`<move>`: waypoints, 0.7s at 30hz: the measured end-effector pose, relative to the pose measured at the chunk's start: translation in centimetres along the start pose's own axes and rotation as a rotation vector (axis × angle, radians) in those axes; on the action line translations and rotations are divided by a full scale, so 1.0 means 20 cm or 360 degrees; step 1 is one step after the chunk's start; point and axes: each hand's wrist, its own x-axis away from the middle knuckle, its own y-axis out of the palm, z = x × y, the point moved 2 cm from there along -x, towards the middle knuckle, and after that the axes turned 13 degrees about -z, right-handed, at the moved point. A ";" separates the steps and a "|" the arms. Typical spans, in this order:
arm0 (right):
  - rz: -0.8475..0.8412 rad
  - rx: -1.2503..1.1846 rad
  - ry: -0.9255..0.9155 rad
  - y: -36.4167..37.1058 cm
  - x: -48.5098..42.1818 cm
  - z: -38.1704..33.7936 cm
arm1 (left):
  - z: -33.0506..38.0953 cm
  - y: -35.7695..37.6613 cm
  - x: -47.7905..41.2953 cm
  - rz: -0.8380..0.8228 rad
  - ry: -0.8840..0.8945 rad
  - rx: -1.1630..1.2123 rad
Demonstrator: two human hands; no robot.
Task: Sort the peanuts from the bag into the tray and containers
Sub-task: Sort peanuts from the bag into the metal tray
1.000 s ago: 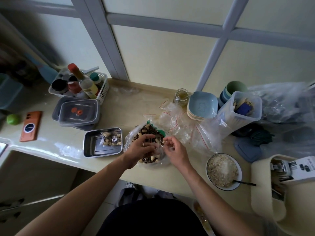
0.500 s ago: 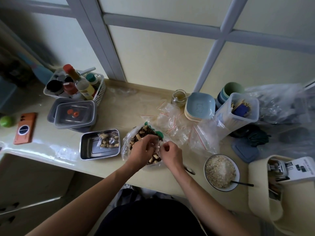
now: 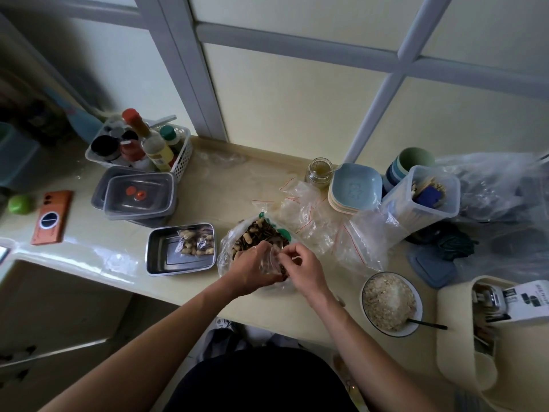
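Observation:
A clear plastic bag full of peanuts mixed with dark seeds lies open on the counter's front middle. My left hand and my right hand meet over its near side. Between them they hold a small clear zip bag, the left hand gripping it and the right pinching its edge. To the left stands a steel tray with a small filled bag of peanuts in it. Lidded steel containers are stacked behind the tray.
Empty zip bags lie right of the peanut bag. A bowl of oats with a spoon sits at front right. Blue plates, a jar, a tall plastic box, a bottle basket and an orange phone stand around.
Both hands have drawn closer together over the near side of the peanut bag, and the small zip bag now shows between them. The camera has shifted slightly.

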 end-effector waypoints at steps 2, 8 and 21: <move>-0.0034 -0.0021 -0.0105 -0.01 0.02 -0.04 | 0.00 -0.01 0.01 0.0008 -0.0029 -0.0015; -0.0311 0.0059 -0.0297 0.01 0.10 -0.07 | -0.01 -0.02 0.03 -0.0086 -0.0048 0.0004; -0.0726 0.0136 -0.0322 0.02 0.19 -0.09 | -0.04 -0.04 0.15 -0.0332 0.0018 0.0255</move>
